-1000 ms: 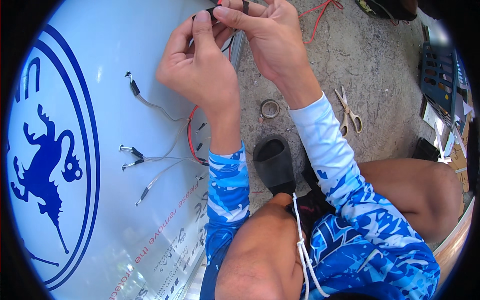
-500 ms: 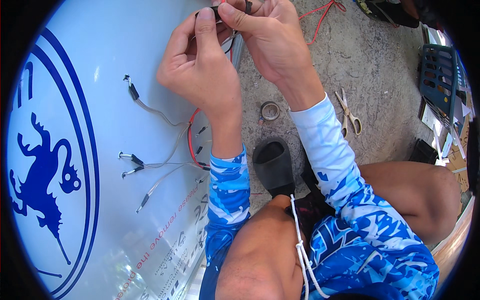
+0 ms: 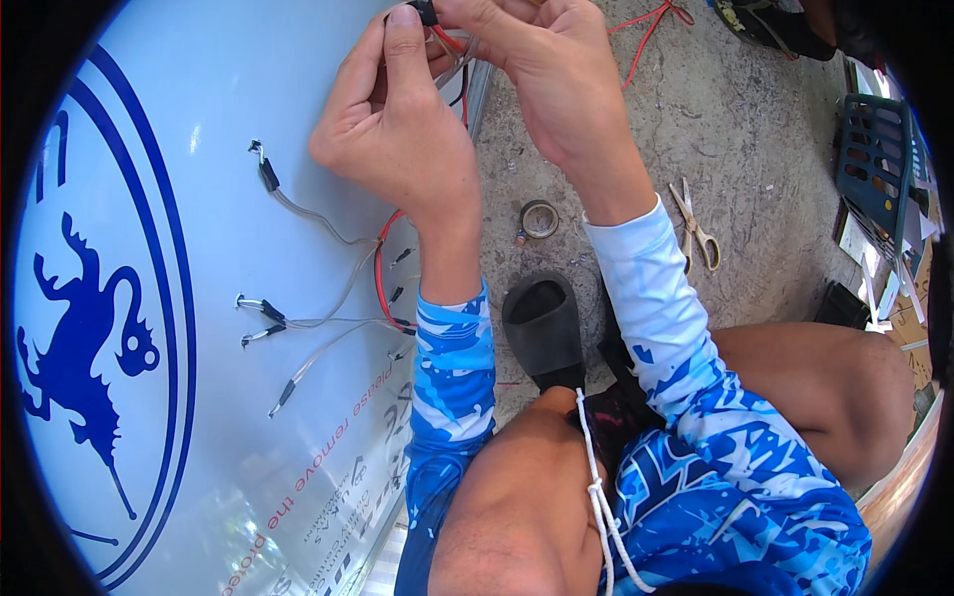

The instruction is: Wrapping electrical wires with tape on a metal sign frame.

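At the top edge, my left hand (image 3: 402, 124) is closed, its thumb pressing on a black-taped wire joint (image 3: 426, 13). Red wire (image 3: 446, 40) and clear-sheathed wire (image 3: 459, 66) run out of the joint, below the fingers. My right hand (image 3: 556, 84) is closed in a pinch just right of the joint; whether its fingertips hold tape or wire is hidden. Below my hands, more clear wires (image 3: 333, 233) with black-taped parts and bare ends lie on the white panel (image 3: 224, 258), branching from a red wire (image 3: 379, 273).
A tape roll (image 3: 553, 220) and scissors (image 3: 702, 236) lie on the concrete floor (image 3: 775, 169). My black slipper (image 3: 543, 323) is beside the panel. At the right stand a dark plastic basket (image 3: 874, 149) and scraps. Another person's shoe (image 3: 770, 25) shows at the top right.
My right hand has shifted slightly right and up relative to my left. More of the red and clear wires below the joint now shows. My left hand has barely moved.
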Motion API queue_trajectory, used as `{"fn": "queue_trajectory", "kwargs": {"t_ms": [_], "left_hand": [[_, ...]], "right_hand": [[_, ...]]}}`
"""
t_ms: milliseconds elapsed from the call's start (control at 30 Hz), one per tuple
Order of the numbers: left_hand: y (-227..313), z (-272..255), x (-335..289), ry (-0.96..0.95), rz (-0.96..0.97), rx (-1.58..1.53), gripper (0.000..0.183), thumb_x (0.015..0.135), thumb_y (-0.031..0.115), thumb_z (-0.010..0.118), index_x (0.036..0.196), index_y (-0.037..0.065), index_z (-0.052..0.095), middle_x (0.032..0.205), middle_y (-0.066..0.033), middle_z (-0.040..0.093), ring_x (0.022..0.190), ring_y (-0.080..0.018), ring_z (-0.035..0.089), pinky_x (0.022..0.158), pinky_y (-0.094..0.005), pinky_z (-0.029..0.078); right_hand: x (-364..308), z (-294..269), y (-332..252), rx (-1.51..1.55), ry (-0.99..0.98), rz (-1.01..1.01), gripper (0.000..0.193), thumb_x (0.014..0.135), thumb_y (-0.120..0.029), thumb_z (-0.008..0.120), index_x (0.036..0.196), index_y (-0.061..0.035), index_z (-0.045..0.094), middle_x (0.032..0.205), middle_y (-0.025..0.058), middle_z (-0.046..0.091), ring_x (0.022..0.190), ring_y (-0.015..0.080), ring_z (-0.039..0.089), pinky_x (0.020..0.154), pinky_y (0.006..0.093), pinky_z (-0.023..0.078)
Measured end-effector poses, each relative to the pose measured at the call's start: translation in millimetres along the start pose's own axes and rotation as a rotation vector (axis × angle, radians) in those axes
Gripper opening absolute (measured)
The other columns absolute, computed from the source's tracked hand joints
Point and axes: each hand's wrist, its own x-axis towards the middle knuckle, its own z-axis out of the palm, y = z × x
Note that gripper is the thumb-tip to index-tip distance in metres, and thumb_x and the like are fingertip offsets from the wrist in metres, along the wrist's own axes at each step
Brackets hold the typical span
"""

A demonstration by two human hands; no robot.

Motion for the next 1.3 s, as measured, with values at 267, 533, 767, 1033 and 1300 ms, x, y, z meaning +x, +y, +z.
{"fn": "queue_trajectory", "kwargs": {"t_ms": [267, 533, 767, 1033, 1300], "left_hand": [[1.0, -4.0, 2.6, -0.008, -0.008, -0.023, 0.02, 0.096, 0.005, 0.068, 0.103, -0.013, 0.074, 0.088, -0.02, 0.075, 0.074, -0.0238, 0.076, 0.07, -0.0338, 0.066], [12.5, -5.8, -2.2, -0.028, -0.116, -0.09, 0.019, 0.096, 0.003, 0.065, 0.1, -0.015, 0.072, 0.09, -0.022, 0.075, 0.076, -0.0273, 0.076, 0.075, -0.0359, 0.067], [-4.1, -9.7, 1.5, -0.039, -0.266, -0.206, 0.02, 0.097, 0.005, 0.067, 0.104, -0.013, 0.072, 0.093, -0.0205, 0.075, 0.078, -0.0254, 0.076, 0.072, -0.0322, 0.065], [6.9, 8.8, -5.6, -0.024, -0.441, -0.311, 0.022, 0.101, 0.011, 0.063, 0.1, -0.008, 0.074, 0.088, -0.0113, 0.074, 0.078, -0.0167, 0.07, 0.068, -0.0261, 0.056], [10.8, 17.6, -12.4, -0.006, -0.463, -0.311, 0.025, 0.103, 0.015, 0.061, 0.099, -0.006, 0.075, 0.085, -0.0084, 0.071, 0.074, -0.014, 0.065, 0.069, -0.0263, 0.052]], "right_hand": [[1.0, 0.8, -1.2, -0.152, -0.118, 0.038, 0.021, 0.097, -0.01, 0.072, 0.107, 0.0084, 0.069, 0.092, 0.0093, 0.073, 0.079, 0.013, 0.068, 0.073, 0.0252, 0.056], [2.3, 0.4, 0.7, -0.05, -0.173, 0.113, 0.02, 0.096, -0.01, 0.074, 0.106, 0.0069, 0.069, 0.09, 0.0088, 0.073, 0.077, 0.0116, 0.068, 0.069, 0.0236, 0.056], [-6.0, 11.2, -0.5, -0.442, -0.033, -0.067, 0.012, 0.097, -0.007, 0.07, 0.098, 0.0054, 0.071, 0.083, 0.0042, 0.071, 0.072, 0.0078, 0.065, 0.065, 0.022, 0.053], [-6.6, 9.4, 6.2, -0.145, 0.09, -0.02, 0.014, 0.097, -0.007, 0.07, 0.097, 0.0074, 0.072, 0.08, 0.0048, 0.07, 0.066, 0.0086, 0.063, 0.06, 0.0221, 0.051], [-6.6, 1.5, 12.4, -0.068, 0.099, -0.001, 0.016, 0.098, -0.009, 0.07, 0.1, 0.0062, 0.073, 0.081, 0.0046, 0.07, 0.067, 0.0093, 0.062, 0.061, 0.0231, 0.05]]}}
